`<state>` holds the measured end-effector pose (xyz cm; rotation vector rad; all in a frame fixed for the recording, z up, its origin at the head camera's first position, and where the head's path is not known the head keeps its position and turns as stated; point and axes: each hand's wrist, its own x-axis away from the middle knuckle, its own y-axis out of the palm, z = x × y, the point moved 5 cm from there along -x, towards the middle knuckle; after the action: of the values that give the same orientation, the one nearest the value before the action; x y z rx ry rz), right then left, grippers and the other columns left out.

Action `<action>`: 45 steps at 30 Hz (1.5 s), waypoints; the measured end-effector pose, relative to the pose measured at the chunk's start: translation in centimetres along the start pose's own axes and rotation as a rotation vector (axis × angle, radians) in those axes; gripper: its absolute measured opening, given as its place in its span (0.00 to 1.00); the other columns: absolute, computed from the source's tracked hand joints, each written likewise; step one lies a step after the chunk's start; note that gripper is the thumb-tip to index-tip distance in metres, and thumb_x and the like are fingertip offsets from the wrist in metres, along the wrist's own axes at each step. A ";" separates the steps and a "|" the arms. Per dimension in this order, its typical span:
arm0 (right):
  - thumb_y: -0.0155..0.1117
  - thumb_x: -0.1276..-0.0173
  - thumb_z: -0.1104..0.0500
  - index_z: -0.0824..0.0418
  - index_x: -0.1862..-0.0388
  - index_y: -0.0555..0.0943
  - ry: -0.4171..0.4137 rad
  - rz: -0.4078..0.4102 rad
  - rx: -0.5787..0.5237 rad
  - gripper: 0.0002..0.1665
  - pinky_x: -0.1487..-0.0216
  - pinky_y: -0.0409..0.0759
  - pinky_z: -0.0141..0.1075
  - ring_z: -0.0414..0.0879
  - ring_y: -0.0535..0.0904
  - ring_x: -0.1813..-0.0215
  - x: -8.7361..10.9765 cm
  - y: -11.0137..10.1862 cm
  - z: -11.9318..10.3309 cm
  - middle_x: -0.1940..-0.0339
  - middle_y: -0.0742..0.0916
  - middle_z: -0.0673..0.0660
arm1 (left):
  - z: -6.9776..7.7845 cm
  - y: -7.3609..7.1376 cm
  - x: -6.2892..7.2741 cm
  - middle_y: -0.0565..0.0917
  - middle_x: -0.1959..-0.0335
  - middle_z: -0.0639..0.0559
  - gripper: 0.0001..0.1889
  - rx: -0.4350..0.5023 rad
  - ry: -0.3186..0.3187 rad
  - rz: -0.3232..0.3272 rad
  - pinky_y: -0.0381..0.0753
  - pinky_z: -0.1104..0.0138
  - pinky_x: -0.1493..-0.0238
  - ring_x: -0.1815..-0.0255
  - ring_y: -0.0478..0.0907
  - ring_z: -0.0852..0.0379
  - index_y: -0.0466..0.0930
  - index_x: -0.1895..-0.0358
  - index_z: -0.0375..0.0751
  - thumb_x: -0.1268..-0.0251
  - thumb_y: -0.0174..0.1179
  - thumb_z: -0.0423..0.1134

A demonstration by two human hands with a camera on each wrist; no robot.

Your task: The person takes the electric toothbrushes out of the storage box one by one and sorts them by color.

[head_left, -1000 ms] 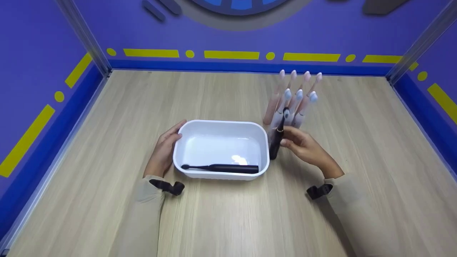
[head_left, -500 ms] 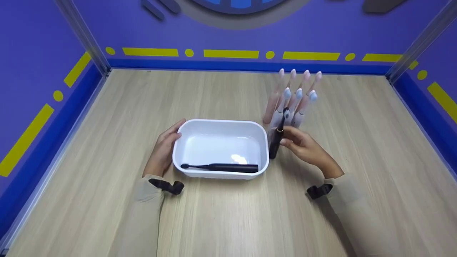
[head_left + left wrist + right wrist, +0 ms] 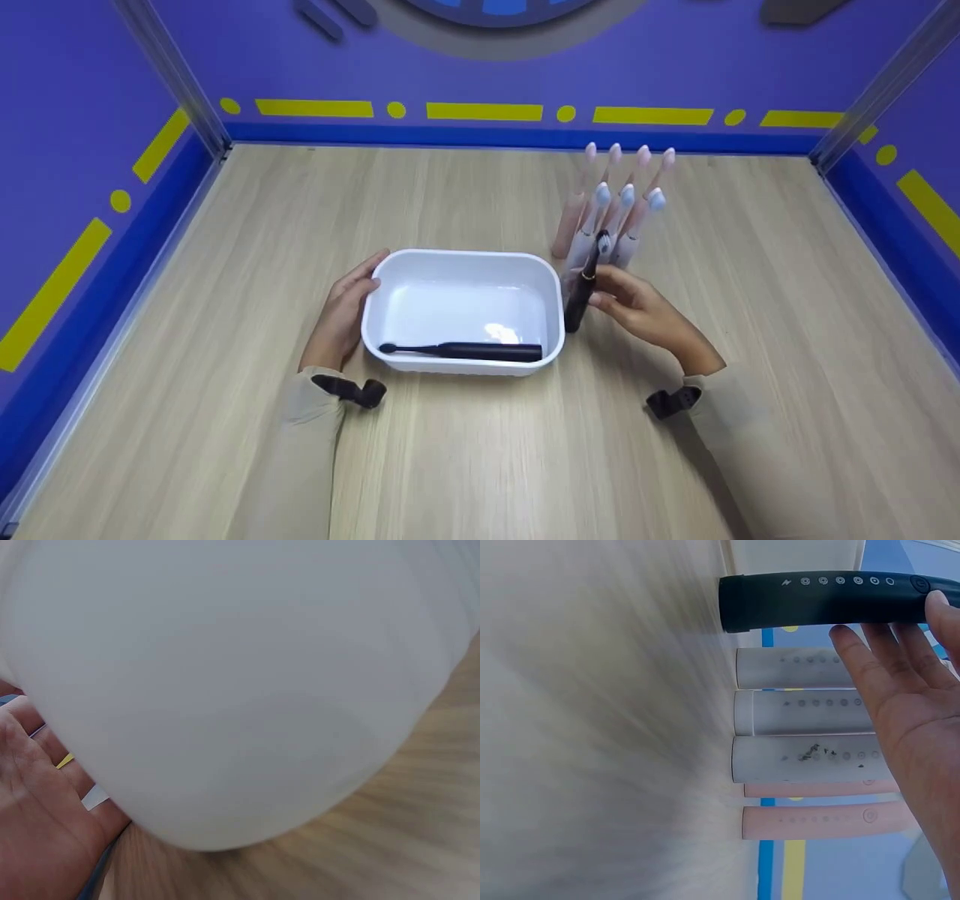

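In the head view my left hand (image 3: 340, 319) holds the left end of a white plastic bin (image 3: 463, 262), thumb at the rim. Its fingers lie along the outer wall in the left wrist view. A black electric toothbrush (image 3: 491, 352) lies inside along the near wall. Just right of the bin, my right hand (image 3: 637, 306) pinches another black electric toothbrush (image 3: 580, 300) between thumb and fingers. That brush stands nearly upright, bristles up. The right wrist view shows its handle (image 3: 817, 600), with a row of printed symbols and a button; its base looks close to the tabletop.
Behind the held brush stand several white electric toothbrushes (image 3: 628, 244) with blue-tinted heads. A row of pink electric toothbrushes (image 3: 568, 225) stands farther back. The wooden table (image 3: 480, 465) is bounded by blue-purple walls (image 3: 480, 82) with yellow marks.
The head of the held black toothbrush has tipped very slightly toward me. Both hands, the bin and the other toothbrushes stay in nearly the same places.
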<state>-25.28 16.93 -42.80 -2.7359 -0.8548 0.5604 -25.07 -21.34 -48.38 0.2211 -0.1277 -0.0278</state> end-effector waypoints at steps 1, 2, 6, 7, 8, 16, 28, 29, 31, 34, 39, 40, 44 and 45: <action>0.55 0.32 0.71 0.77 0.39 0.69 -0.001 0.000 -0.002 0.22 0.42 0.76 0.25 0.35 0.76 0.41 0.0 0.0 0.0 0.43 0.82 0.48 | 0.0 0.0 0.0 0.58 0.24 0.52 0.27 0.000 0.002 0.000 0.52 0.67 0.23 0.22 0.52 0.58 0.60 0.27 0.41 0.30 0.41 0.30; 0.55 0.31 0.71 0.77 0.39 0.69 0.000 0.001 0.000 0.22 0.42 0.76 0.25 0.35 0.77 0.41 0.0 0.0 0.0 0.42 0.82 0.50 | 0.0 0.0 0.0 0.58 0.24 0.52 0.27 0.000 0.004 0.000 0.52 0.67 0.23 0.22 0.52 0.58 0.60 0.27 0.41 0.31 0.41 0.30; 0.54 0.32 0.72 0.77 0.39 0.69 -0.001 0.026 0.060 0.22 0.44 0.77 0.24 0.33 0.76 0.42 0.1 -0.2 -0.2 0.40 0.80 0.61 | -0.1 0.0 -0.2 0.58 0.23 0.50 0.27 0.008 0.016 -0.010 0.51 0.66 0.23 0.22 0.52 0.57 0.59 0.27 0.38 0.31 0.40 0.29; 0.54 0.32 0.72 0.76 0.39 0.70 0.003 0.035 0.075 0.22 0.45 0.78 0.24 0.32 0.77 0.42 0.1 -0.3 -0.3 0.40 0.80 0.63 | -0.1 0.0 -0.2 0.58 0.24 0.49 0.27 0.012 0.018 -0.009 0.51 0.66 0.23 0.22 0.52 0.56 0.59 0.27 0.38 0.31 0.40 0.29; 0.54 0.32 0.73 0.76 0.39 0.70 0.005 0.041 0.088 0.22 0.45 0.78 0.24 0.32 0.77 0.42 0.1 -0.3 -0.3 0.40 0.79 0.66 | -0.1 -0.1 -0.2 0.58 0.24 0.49 0.27 0.015 0.020 -0.010 0.51 0.65 0.23 0.22 0.52 0.56 0.59 0.27 0.38 0.31 0.40 0.29; 0.54 0.32 0.72 0.72 0.36 0.71 0.021 0.062 0.092 0.24 0.43 0.78 0.25 0.35 0.78 0.41 0.1 -0.6 -0.8 0.39 0.78 0.69 | -0.1 -0.1 0.0 0.59 0.24 0.51 0.27 0.009 0.011 -0.002 0.53 0.67 0.23 0.23 0.53 0.58 0.61 0.28 0.40 0.31 0.41 0.30; 0.57 0.35 0.75 0.75 0.39 0.71 -0.041 0.128 0.061 0.24 0.44 0.80 0.28 0.37 0.78 0.42 0.4 -1.3 -2.1 0.41 0.82 0.47 | 0.1 0.1 0.1 0.59 0.24 0.51 0.27 0.007 0.018 -0.004 0.55 0.66 0.24 0.23 0.54 0.58 0.61 0.28 0.40 0.31 0.41 0.30; 0.57 0.35 0.75 0.75 0.39 0.72 -0.048 0.134 0.061 0.24 0.45 0.80 0.27 0.37 0.78 0.42 0.4 -1.4 -2.1 0.42 0.82 0.48 | 0.1 0.1 0.0 0.59 0.24 0.51 0.27 0.006 0.018 -0.006 0.55 0.66 0.24 0.23 0.54 0.57 0.61 0.28 0.40 0.31 0.41 0.30; 0.57 0.36 0.75 0.76 0.41 0.72 -0.068 0.152 0.061 0.23 0.46 0.81 0.27 0.38 0.79 0.44 0.5 -1.5 -2.3 0.44 0.83 0.49 | 0.1 0.1 0.0 0.59 0.24 0.51 0.27 0.003 0.018 -0.007 0.55 0.66 0.24 0.23 0.54 0.57 0.61 0.28 0.40 0.31 0.40 0.30; 0.57 0.36 0.76 0.78 0.43 0.72 -0.098 0.193 0.036 0.21 0.48 0.82 0.27 0.38 0.80 0.45 0.7 -1.7 -2.5 0.49 0.85 0.49 | 0.1 0.1 0.1 0.59 0.24 0.50 0.27 0.005 0.020 -0.007 0.55 0.66 0.24 0.23 0.54 0.57 0.61 0.28 0.40 0.31 0.40 0.30; 0.58 0.38 0.78 0.81 0.47 0.73 -0.140 0.263 0.009 0.19 0.50 0.82 0.28 0.39 0.81 0.48 0.8 -2.2 -2.7 0.53 0.85 0.49 | 0.1 0.1 0.1 0.58 0.24 0.50 0.27 0.018 0.024 -0.012 0.53 0.66 0.23 0.23 0.53 0.56 0.60 0.28 0.39 0.31 0.40 0.29; 0.58 0.38 0.78 0.81 0.47 0.73 -0.150 0.272 0.021 0.19 0.50 0.82 0.28 0.39 0.81 0.49 0.9 -2.3 -2.8 0.53 0.85 0.50 | 0.1 0.2 0.1 0.58 0.23 0.50 0.28 0.020 0.024 -0.015 0.53 0.66 0.23 0.23 0.53 0.56 0.60 0.27 0.39 0.31 0.40 0.29; 0.59 0.38 0.77 0.80 0.48 0.75 -0.189 0.306 0.051 0.17 0.51 0.83 0.28 0.40 0.82 0.50 1.1 -2.5 -3.4 0.54 0.86 0.53 | 0.1 0.1 0.1 0.58 0.23 0.50 0.27 0.020 0.019 -0.015 0.53 0.66 0.23 0.23 0.53 0.57 0.60 0.27 0.40 0.31 0.41 0.29; 0.58 0.38 0.77 0.80 0.49 0.75 -0.199 0.314 0.051 0.17 0.51 0.83 0.28 0.40 0.82 0.50 1.1 -2.6 -3.5 0.54 0.86 0.53 | 0.1 0.1 0.1 0.58 0.23 0.51 0.27 0.019 0.019 -0.014 0.53 0.66 0.23 0.23 0.53 0.57 0.60 0.27 0.40 0.31 0.41 0.29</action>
<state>-24.21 19.32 -39.13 -2.8183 -0.4399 0.9135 -24.98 -21.27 -48.25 0.2409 -0.1077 -0.0384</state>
